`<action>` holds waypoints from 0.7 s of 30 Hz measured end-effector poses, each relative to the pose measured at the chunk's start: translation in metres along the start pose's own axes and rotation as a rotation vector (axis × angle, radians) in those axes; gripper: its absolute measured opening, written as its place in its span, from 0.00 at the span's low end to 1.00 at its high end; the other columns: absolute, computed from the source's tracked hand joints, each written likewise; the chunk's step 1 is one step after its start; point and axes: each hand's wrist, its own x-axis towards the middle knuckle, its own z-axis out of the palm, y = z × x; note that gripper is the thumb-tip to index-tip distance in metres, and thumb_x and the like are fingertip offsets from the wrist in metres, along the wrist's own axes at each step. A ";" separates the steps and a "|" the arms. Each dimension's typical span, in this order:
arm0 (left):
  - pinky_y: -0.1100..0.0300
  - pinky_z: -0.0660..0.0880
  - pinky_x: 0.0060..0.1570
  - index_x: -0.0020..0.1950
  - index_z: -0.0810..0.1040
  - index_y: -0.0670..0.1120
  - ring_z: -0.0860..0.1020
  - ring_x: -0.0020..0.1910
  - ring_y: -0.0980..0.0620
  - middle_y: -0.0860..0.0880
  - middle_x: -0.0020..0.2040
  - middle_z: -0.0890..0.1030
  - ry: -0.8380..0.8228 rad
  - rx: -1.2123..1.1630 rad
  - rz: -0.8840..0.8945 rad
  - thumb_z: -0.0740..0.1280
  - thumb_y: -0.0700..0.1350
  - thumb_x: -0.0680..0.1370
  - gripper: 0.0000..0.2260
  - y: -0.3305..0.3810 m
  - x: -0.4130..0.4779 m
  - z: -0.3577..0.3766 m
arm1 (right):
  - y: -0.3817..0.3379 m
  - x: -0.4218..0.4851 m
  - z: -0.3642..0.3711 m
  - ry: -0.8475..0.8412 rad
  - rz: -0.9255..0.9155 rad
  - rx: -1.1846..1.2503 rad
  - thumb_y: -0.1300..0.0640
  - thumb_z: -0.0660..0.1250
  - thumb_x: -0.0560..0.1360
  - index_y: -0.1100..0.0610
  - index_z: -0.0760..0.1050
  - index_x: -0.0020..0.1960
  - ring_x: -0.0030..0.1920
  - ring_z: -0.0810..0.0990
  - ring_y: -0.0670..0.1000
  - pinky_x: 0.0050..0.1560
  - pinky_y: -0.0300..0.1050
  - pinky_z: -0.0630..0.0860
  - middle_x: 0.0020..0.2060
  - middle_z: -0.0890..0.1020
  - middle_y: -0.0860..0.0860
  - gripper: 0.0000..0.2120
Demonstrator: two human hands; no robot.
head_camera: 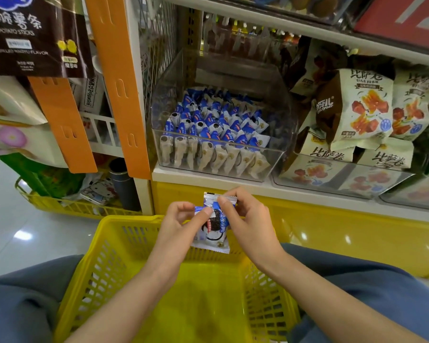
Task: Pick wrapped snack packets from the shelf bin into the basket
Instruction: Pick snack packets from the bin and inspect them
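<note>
- Shelf bin (pixel 160 100) on the shelf (pixel 208 179), behind and above the basket (pixel 104 268).
- Packet (pixel 214 233) over the basket's far rim.
- Snack bags (pixel 361 107) right of the bin.

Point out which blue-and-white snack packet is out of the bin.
The packet pinched by left hand and right hand over the basket; others sit in the bin.

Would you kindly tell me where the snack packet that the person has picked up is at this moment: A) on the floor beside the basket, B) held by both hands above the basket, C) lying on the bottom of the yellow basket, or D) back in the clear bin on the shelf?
B: the left hand and the right hand both pinch the snack packet in the air over the far rim of the yellow basket.
</note>
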 end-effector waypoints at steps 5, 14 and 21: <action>0.50 0.81 0.41 0.53 0.77 0.45 0.83 0.44 0.46 0.45 0.48 0.84 -0.192 -0.009 -0.156 0.63 0.47 0.78 0.08 -0.011 -0.010 0.010 | 0.014 -0.012 -0.007 0.013 0.119 0.103 0.56 0.63 0.77 0.48 0.74 0.41 0.36 0.81 0.50 0.35 0.48 0.77 0.35 0.82 0.50 0.07; 0.58 0.80 0.30 0.48 0.75 0.43 0.82 0.36 0.52 0.44 0.46 0.82 -0.120 0.147 -0.198 0.62 0.41 0.79 0.04 -0.067 -0.004 0.021 | 0.098 -0.036 -0.030 0.044 0.313 -0.178 0.56 0.60 0.79 0.56 0.72 0.55 0.54 0.75 0.51 0.54 0.39 0.70 0.50 0.78 0.50 0.07; 0.62 0.77 0.26 0.45 0.72 0.45 0.81 0.31 0.59 0.50 0.42 0.81 -0.123 0.239 -0.339 0.62 0.41 0.79 0.03 -0.131 0.013 0.028 | 0.187 -0.063 -0.052 0.030 0.607 -0.308 0.52 0.52 0.81 0.66 0.73 0.58 0.56 0.75 0.62 0.50 0.50 0.68 0.53 0.78 0.63 0.19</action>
